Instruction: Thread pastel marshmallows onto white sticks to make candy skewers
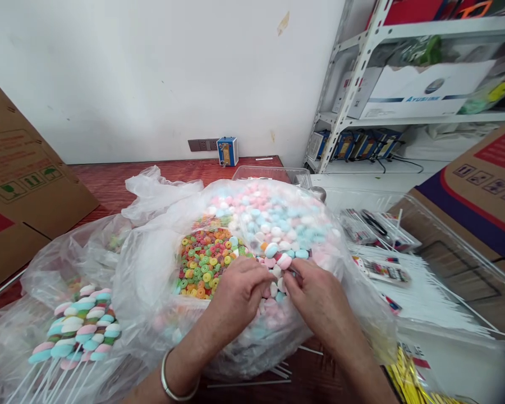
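Both my hands are over a big clear plastic bag [151, 269] of candy. My right hand [317, 292] is closed around the lower end of a marshmallow skewer [284, 261], a short row of pink, blue and white marshmallows with a red gummy ring between; its stick is hidden by my fingers. Close beside it, my left hand [239, 286] has thumb and forefinger pinched together, and what is between them is hidden. Loose pastel marshmallows [273, 221] lie under and behind the hands. Colourful gummy rings [200, 264] fill a section left of them.
Finished-looking marshmallow skewers [84, 328] lie at left on plastic. Many white sticks [421, 292] lie at right, near a bundle of yellow ties [408, 376]. Cardboard boxes [25, 179] flank both sides. A white metal shelf [353, 84] stands behind right, and a small blue device [228, 151] by the wall.
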Motion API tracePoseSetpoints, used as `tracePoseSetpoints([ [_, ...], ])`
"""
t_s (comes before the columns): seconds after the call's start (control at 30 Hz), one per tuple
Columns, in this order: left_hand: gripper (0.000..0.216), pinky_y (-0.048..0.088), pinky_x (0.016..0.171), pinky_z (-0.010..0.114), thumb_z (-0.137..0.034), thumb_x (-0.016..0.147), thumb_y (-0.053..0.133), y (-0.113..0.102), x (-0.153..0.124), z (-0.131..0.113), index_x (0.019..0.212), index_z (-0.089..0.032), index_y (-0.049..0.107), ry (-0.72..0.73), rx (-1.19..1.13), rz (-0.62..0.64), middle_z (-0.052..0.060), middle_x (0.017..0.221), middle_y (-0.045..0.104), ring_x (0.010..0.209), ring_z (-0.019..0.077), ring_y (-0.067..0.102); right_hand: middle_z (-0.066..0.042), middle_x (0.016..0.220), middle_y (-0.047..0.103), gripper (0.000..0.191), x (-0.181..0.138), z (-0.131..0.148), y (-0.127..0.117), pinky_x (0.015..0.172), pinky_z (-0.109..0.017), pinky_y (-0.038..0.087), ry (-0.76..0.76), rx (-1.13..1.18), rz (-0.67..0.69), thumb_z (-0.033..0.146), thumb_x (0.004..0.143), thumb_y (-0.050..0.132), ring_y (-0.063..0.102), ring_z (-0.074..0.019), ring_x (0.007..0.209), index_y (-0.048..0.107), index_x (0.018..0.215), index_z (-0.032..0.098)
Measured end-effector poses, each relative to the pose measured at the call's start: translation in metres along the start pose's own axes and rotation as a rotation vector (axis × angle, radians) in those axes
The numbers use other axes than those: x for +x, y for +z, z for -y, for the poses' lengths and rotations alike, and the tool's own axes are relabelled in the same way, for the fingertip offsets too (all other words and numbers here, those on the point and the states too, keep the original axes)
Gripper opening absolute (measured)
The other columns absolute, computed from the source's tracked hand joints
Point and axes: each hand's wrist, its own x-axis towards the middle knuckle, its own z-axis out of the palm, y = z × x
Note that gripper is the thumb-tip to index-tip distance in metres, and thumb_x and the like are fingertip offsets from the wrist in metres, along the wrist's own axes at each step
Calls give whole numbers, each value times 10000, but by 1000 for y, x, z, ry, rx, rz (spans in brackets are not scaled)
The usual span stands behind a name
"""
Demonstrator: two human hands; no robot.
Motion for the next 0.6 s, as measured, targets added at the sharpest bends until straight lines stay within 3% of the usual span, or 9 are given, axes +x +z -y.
tracePoseSetpoints([
  [0.1,243,438,845,387,-129,939,518,3,1,3,832,-214,719,137,203,113,58,857,709,895,225,592,-21,844,703,149,6,1,2,628,-282,320,-40,-49,48,192,922,534,625,-192,770,641,822,214],
  [0.27,151,441,883,404,-150,911,597,4,-2,5,944,-222,725,179,303,182,59,972,712,974,246,594,-36,848,690,141,9,6,7,616,-285,291,-100,-59,74,169,900,563,623,-197,764,663,813,216],
  [0.43,241,489,862,336,-94,947,502,-6,-1,8,1031,-200,701,150,210,97,72,1021,708,964,198,620,-54,844,683,156,8,0,10,609,-292,265,-83,-15,41,153,906,522,599,-196,738,632,803,196],
  [0.53,233,486,835,377,-99,937,518,-11,2,11,1013,-201,712,97,376,35,70,963,696,920,221,604,-40,761,651,177,8,-6,13,598,-285,272,-35,57,-3,181,904,523,566,-186,692,577,736,196],
  [0.6,190,474,829,411,-119,918,565,-11,3,13,965,-215,722,102,492,59,59,923,687,900,238,592,-25,733,629,198,8,-10,14,590,-274,290,-10,124,-41,217,912,525,544,-172,665,544,716,201],
])
